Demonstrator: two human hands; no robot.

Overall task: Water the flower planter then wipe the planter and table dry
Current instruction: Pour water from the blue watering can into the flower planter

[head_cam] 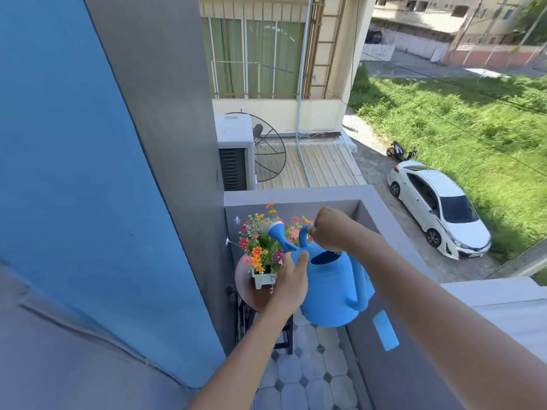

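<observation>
Gripping the top handle of the blue watering can (331, 288), the right hand (331, 230) has its fingers curled tight round it. The left hand (291, 279) rests nearly flat against the can's side by the spout base, fingers fairly straight. The can hangs above the round table (245, 287), its spout slanting up and left so the rose sits over the flower planter (262, 250). The left hand hides part of the planter's white box.
</observation>
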